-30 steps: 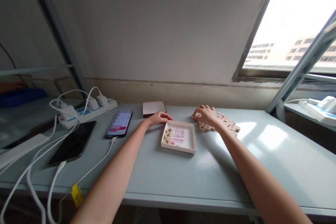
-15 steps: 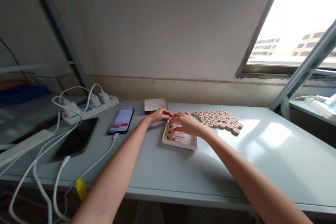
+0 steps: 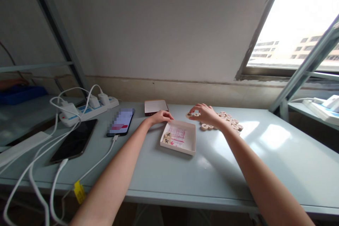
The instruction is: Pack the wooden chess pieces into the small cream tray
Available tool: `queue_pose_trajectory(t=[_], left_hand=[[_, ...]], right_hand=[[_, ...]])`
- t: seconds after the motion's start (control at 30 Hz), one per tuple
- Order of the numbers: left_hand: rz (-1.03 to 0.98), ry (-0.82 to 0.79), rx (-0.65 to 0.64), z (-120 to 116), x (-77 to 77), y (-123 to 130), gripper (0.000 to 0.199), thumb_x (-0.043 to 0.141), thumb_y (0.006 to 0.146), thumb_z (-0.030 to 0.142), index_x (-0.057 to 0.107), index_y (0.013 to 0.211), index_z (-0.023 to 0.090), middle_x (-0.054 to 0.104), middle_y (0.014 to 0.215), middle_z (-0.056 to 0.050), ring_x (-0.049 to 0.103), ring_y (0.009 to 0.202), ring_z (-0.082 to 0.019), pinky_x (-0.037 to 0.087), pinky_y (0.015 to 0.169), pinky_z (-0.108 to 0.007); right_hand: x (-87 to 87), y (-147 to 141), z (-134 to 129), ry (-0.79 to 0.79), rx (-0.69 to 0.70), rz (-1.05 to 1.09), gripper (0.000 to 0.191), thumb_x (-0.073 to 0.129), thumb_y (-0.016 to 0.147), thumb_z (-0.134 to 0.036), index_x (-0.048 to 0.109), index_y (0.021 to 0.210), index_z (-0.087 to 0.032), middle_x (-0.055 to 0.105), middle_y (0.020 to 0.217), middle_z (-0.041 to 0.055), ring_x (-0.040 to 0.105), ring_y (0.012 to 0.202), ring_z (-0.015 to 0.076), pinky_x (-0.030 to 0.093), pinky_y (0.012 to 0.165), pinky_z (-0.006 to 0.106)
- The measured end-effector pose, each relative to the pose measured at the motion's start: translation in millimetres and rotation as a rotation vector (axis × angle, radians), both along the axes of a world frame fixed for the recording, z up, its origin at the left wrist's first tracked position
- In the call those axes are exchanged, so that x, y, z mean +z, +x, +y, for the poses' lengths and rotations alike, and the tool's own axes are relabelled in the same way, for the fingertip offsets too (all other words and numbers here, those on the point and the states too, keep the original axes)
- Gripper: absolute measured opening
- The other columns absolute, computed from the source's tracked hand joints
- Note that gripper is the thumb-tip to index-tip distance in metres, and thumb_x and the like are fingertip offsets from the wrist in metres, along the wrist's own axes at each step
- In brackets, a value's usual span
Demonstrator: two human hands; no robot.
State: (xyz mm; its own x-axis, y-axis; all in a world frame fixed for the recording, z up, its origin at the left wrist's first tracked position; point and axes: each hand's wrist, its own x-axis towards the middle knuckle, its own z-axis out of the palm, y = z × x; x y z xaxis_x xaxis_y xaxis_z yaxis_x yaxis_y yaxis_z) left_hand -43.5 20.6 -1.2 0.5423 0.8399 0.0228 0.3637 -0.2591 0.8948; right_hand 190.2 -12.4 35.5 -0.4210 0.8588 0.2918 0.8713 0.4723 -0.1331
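Shifted: right hand (image 3: 205,113), from white box (image 3: 188,138) to left end of disc cluster (image 3: 234,123), fingertips pinching one wooden disc (image 3: 188,115). Left hand (image 3: 160,117): curled at box corner, grip unclear. Apparent step: laying out discs; next calls for parting fingertips.

The left hand (image 3: 159,117) is resting at the far left corner of a white box (image 3: 189,150), where two discs (image 3: 167,138) are lying at the near left. The right hand (image 3: 191,113) is holding a round piece (image 3: 188,115) left of the clustered pieces (image 3: 229,117).
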Motion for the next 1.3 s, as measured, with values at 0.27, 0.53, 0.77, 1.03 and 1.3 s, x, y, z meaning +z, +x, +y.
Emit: queue_pose_trajectory(t=[0.27,0.53,0.77,1.03,1.3], left_hand=[[-0.007,-0.01,-0.006,-0.2,-0.7,0.5,0.014,0.058,0.058,0.021,0.062,0.07,0.014,0.062,0.072,-0.001,0.054,0.071,-0.013,0.038,0.069,-0.024],[0.001,-0.015,-0.009,0.7,-0.7,0.9,0.015,0.058,0.058,0.022,0.062,0.069,0.013,0.06,0.069,-0.001,0.053,0.069,-0.013,0.038,0.068,-0.024],[-0.014,0.003,-0.031,4.5,-2.9,0.3,0.013,0.056,0.056,0.017,0.061,0.067,0.013,0.058,0.065,0.001,0.051,0.066,-0.012,0.037,0.066,-0.023],[-0.008,0.006,-0.035,1.9,0.7,1.0,0.011,0.058,0.057,0.018,0.062,0.066,0.013,0.059,0.065,0.001,0.052,0.066,-0.012,0.038,0.067,-0.023],[-0.005,-0.023,0.002,-1.9,1.6,1.7,0.009,0.057,0.058,0.018,0.061,0.066,0.014,0.06,0.066,0.0,0.052,0.066,-0.012,0.038,0.067,-0.024]], right_hand=[[-5.3,15.6,1.6,0.055,-0.157,-0.108,0.021,0.055,0.072,-0.039,0.061,0.089,-0.027,0.058,0.092,0.0049,0.046,0.09,0.0234,0.029,0.072,0.035],[-10.7,0.3,5.6,0.006,-0.036,-0.022,0.011,0.057,0.073,-0.029,0.064,0.082,-0.028,0.06,0.092,0.0018,0.047,0.088,0.0208,0.027,0.076,0.034],[-10.3,-55.7,-27.9,-0.219,0.482,0.048,0.026,0.063,0.069,-0.03,0.059,0.095,-0.031,0.058,0.102,-0.0012,0.05,0.093,0.0186,0.029,0.078,0.031],[-2.6,-43.7,-21.9,-0.181,0.357,0.078,0.02,0.062,0.068,-0.038,0.062,0.085,-0.027,0.059,0.09,0.0001,0.051,0.086,0.018,0.032,0.075,0.03],[3.6,20.4,1.8,-0.194,-0.026,0.0,0.02,0.057,0.067,-0.041,0.063,0.08,-0.027,0.06,0.083,0.0005,0.053,0.079,0.0185,0.037,0.069,0.03]])
